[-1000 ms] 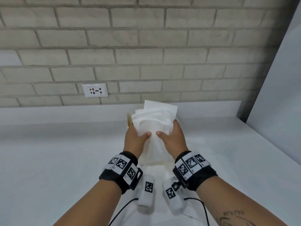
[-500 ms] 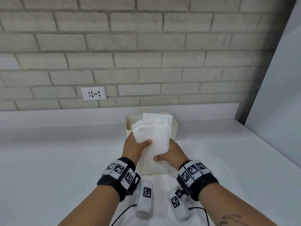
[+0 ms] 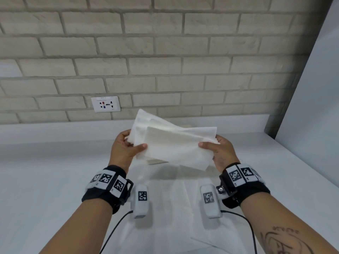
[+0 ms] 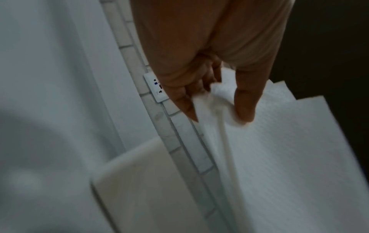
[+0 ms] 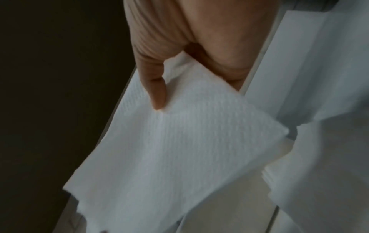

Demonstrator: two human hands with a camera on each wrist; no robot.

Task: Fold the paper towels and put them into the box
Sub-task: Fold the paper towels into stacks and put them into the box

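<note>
Left hand (image 3: 126, 149): pinches the left end of the towels (image 3: 174, 145), thumb on the near face, fingers behind. The left wrist view confirms the thumb pressed on the top sheet and the fingers curled under a bunched edge.

Right hand (image 3: 218, 153): pinches the right end likewise, thumb on top, fingers beneath; the right wrist view shows the same hold.

Towels: a loose bundle of several sheets held in the air between both hands, above the middle of the worktop (image 3: 55, 180), towards its far edge. The layers are not square to each other; one corner sticks up at the far left, and the near right corner sags.

Box (image 3: 157, 161): almost wholly hidden behind the bundle; only slivers of a cream edge show below and above it. The left wrist view shows a cream wall of it near the back wall. Whether it already holds anything cannot be told.

More sheets (image 3: 165, 208) lie flat on the worktop towards its near edge, beneath the wrists.

Judgement: the step in hand is squaring the bundle before lowering it in. Recommended: align the stray corners first, keep both pinches firm but light so the paper does not tear, and hold the bundle taut to prevent sagging. Narrow it to fit the opening, then lower it level. Risk: loose layers may catch on the box rim or slide apart.
</note>
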